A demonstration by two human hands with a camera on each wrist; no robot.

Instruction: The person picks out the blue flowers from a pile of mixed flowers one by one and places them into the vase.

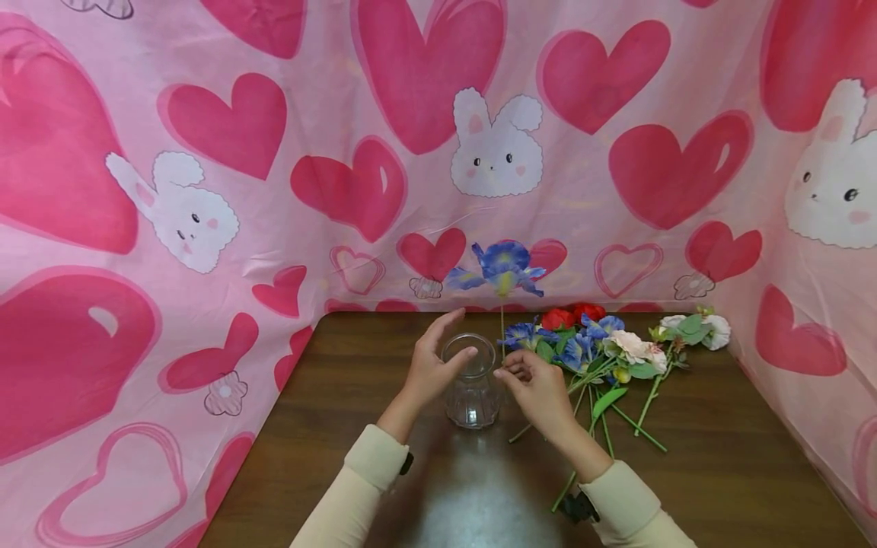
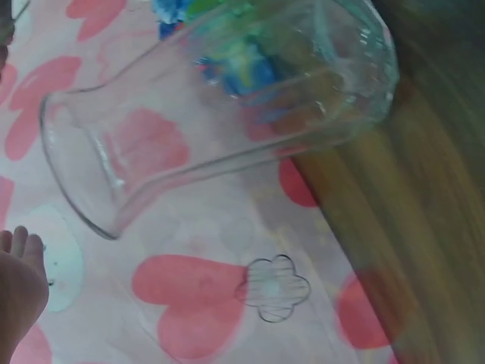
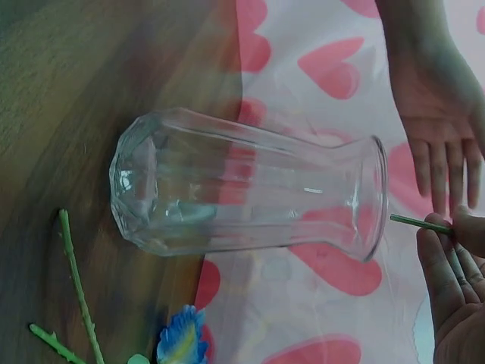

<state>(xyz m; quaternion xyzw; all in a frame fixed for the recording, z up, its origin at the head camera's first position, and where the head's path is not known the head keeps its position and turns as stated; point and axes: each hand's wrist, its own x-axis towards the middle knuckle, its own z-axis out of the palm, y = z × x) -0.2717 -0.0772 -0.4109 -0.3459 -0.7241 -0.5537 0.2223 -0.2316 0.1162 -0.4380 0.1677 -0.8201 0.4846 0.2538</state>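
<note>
A clear glass vase (image 1: 473,407) with a flared rim stands upright on the table. My right hand (image 1: 541,392) pinches the green stem of a blue iris (image 1: 503,265), its bloom held upright above the vase. In the right wrist view the cut end of the stem (image 3: 413,221) sticks out of the fingers just beyond the rim of the vase (image 3: 250,186). My left hand (image 1: 430,365) is at the vase's left, fingers extended and holding nothing. Its fingers also show at the edge of the left wrist view, apart from the glass.
Right of the vase lies a pile of artificial flowers: red blooms (image 1: 574,314), blue irises (image 1: 578,350), pale pink flowers (image 1: 632,346) and white ones (image 1: 715,332). Their stems point toward the table's front. A pink heart-and-bunny cloth (image 1: 425,205) hangs behind the wooden table (image 1: 329,457).
</note>
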